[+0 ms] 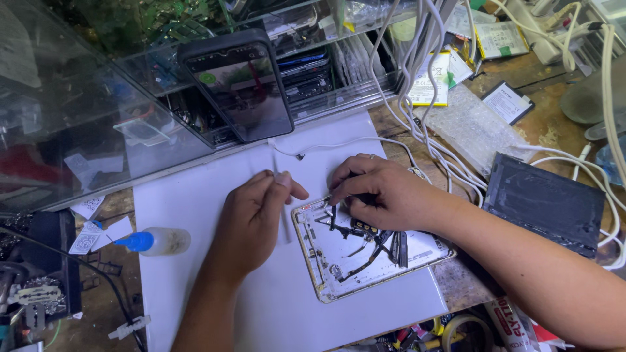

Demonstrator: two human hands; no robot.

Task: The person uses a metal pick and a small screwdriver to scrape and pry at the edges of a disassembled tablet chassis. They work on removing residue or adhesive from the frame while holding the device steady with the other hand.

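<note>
Over the opened tablet shell (pixel 365 251), both hands pinch: left hand (pixel 254 212) a thin tool (pixel 284 221), right hand (pixel 381 195) black parts.

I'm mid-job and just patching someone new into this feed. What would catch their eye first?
Probably the opened tablet shell at centre on the white mat, its black ribbon cables exposed, with the right hand pressing on its upper part and the left hand beside its left edge. Behind them, a dark phone leans against the glass case.

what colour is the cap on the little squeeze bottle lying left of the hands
Blue. The cap sits on a clear squeeze bottle lying on the white mat; the head view shows it best.
</note>
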